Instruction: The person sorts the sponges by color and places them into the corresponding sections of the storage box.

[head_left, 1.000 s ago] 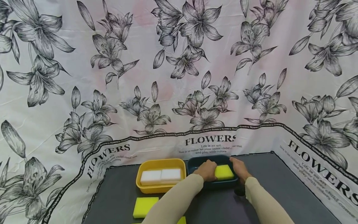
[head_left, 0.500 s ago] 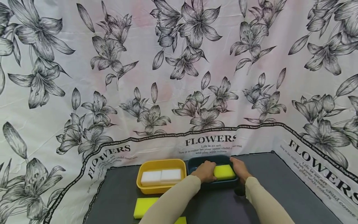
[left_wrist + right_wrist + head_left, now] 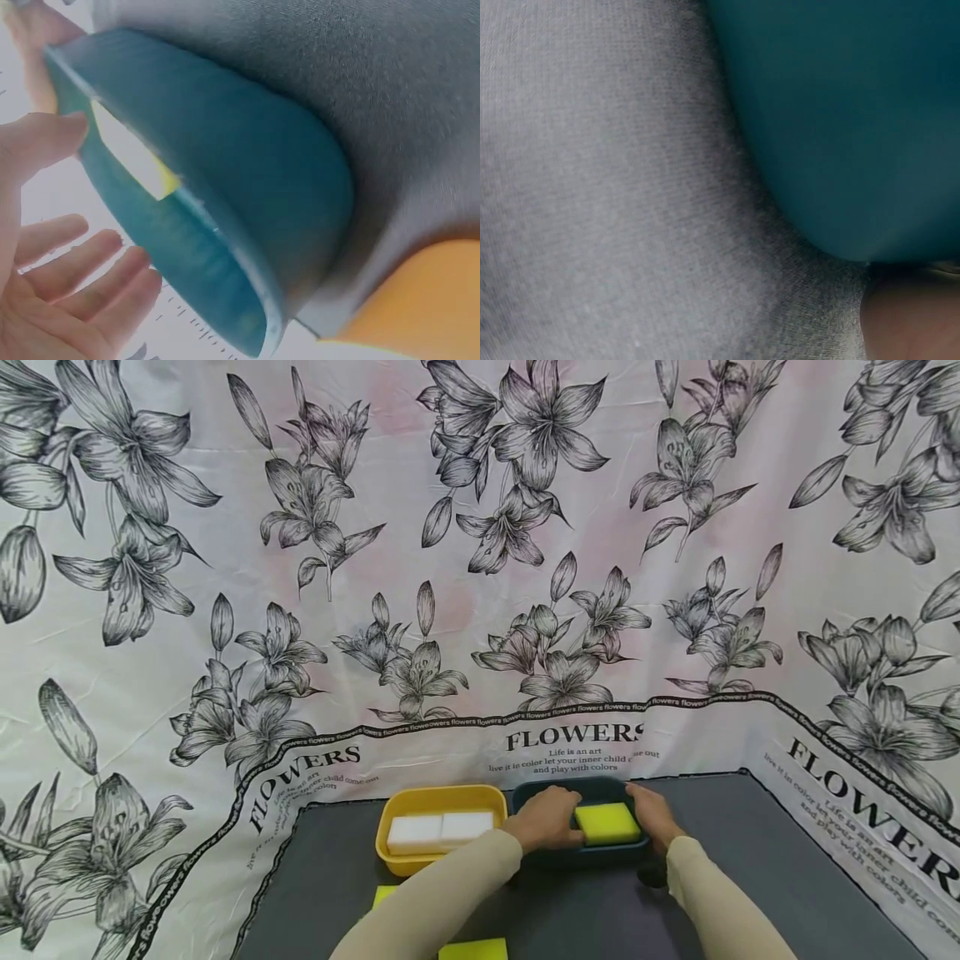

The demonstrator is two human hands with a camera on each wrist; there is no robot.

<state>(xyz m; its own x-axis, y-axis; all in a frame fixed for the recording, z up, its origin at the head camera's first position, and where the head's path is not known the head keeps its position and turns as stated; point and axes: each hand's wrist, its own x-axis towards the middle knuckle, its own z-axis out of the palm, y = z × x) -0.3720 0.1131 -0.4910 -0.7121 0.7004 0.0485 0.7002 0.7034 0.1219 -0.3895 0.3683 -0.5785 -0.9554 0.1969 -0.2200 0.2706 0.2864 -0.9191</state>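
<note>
A yellow sponge lies inside a dark teal container at the back of the table. My left hand is over the container's left part, just left of the sponge. In the left wrist view, the fingers of that left hand spread loosely beside the rim and hold nothing; the sponge shows behind the rim. My right hand grips the container's right end, fingertips at the rim. In the right wrist view, only the container's outer wall and a bit of the right hand appear.
A yellow container with two white sponges stands left of the teal one. Nearer, yellow sponges lie on the dark grey table, partly hidden by my left sleeve. A flower-printed cloth hangs behind.
My left hand has let go of the yellow sponge in the teal container and drawn slightly left, opening a gap. The right hand stays at the container's right end. The head view has shifted slightly.
</note>
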